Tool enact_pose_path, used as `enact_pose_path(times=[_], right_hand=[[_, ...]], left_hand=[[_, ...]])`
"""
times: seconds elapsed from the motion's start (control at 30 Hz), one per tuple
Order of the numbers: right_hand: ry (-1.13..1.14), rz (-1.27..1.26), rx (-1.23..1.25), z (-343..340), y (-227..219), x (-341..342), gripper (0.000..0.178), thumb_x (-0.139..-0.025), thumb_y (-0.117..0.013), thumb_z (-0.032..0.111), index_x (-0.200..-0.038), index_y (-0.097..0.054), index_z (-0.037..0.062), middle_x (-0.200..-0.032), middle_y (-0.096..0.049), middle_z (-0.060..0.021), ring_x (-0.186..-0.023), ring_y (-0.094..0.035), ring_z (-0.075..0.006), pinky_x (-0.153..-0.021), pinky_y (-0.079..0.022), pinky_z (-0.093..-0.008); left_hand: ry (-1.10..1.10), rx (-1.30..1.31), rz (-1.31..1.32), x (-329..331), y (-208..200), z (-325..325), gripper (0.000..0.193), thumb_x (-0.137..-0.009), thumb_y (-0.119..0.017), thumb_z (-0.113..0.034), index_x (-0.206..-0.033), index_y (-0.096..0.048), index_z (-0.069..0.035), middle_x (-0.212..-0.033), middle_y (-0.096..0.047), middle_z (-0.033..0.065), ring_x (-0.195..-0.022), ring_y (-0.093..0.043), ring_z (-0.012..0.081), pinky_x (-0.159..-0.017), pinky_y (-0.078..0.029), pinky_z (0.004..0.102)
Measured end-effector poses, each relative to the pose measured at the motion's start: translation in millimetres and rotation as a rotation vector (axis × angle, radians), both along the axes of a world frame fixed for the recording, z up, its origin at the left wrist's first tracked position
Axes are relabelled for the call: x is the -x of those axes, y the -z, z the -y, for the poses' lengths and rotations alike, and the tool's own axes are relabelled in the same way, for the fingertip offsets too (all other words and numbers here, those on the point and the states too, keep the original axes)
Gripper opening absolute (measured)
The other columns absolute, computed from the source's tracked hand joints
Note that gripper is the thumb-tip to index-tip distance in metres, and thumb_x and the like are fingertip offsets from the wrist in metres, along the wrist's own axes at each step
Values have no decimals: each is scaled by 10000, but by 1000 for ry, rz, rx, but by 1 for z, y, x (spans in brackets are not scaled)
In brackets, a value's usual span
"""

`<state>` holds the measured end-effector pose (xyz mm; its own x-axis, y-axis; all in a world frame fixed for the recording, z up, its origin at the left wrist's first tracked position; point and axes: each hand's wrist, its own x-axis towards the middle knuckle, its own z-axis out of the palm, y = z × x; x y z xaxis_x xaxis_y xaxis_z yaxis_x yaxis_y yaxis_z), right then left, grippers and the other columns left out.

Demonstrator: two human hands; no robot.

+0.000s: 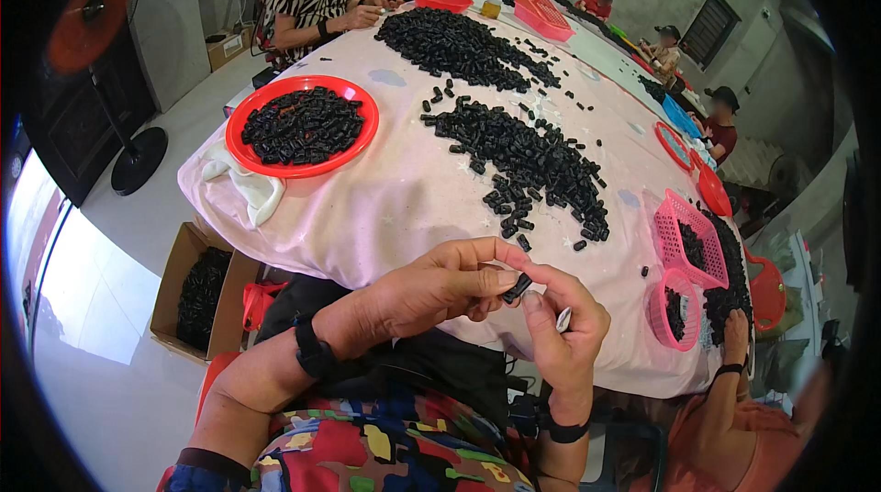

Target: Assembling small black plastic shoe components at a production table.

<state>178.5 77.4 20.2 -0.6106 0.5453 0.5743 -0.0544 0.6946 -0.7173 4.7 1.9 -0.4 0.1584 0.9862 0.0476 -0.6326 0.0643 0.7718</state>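
Note:
Near the front edge of the table, both my hands meet over a small black ribbed cylinder point(517, 288). My left hand point(440, 285) pinches it between thumb and fingers. My right hand point(567, 327) is closed, its thumb and forefinger touching the cylinder's other side. A small pale, pointed tool point(563, 318) sticks out of my right hand; the rest of it is hidden by the fingers. Just beyond my hands lies a loose pile of similar black cylinders point(523, 157). To the left, a red round tray point(372, 129) holds many more.
A larger black pile point(450, 42) lies farther back on the pink cloth point(367, 217). Pink baskets point(665, 217) stand at the right, near a co-worker's hand point(737, 336). A cardboard box point(170, 308) of black pieces sits on the floor at left. Other people work around the table.

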Motion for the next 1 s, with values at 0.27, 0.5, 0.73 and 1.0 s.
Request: enact_pose_path(times=[0.27, 0.5, 0.73, 1.0], right_hand=[[-84, 4, 291, -4, 12, -6, 182, -835, -635, 6, -1016, -610, 15, -675, -593, 14, -584, -460, -20, -530, -370, -173], [-24, 77, 70, 5, -2, 1, 182, -846, -650, 26, -1019, -596, 10, -652, -588, 15, -577, -469, -7, -520, -371, -172], [-30, 122, 133, 5, -3, 0, 165, -858, -635, 22, -1016, -594, 3, -706, -656, -32, -635, -578, -40, -549, -429, -183], [-51, 38, 212, 0, 6, -1, 134, -863, -626, 17, -993, -602, -4, -748, -673, -67, -685, -625, -67, -589, -460, -198]], left_hand=[[96, 75, -33, 3, -3, 0, 261, -933, -581, -209, -1150, -550, -68, -886, -585, -7, -758, -516, 51, -661, -403, 196], [-46, -112, -394, 6, -12, 6, 242, -932, -592, -205, -1115, -573, -47, -910, -605, -11, -806, -527, 43, -671, -405, 200], [-28, -103, -368, 8, -9, 4, 224, -916, -604, -203, -1081, -591, -52, -895, -612, -12, -779, -529, 49, -664, -418, 206], [-35, -102, -344, 6, -12, 5, 252, -902, -591, -189, -1110, -579, -47, -879, -602, 2, -762, -526, 58, -663, -429, 216]])
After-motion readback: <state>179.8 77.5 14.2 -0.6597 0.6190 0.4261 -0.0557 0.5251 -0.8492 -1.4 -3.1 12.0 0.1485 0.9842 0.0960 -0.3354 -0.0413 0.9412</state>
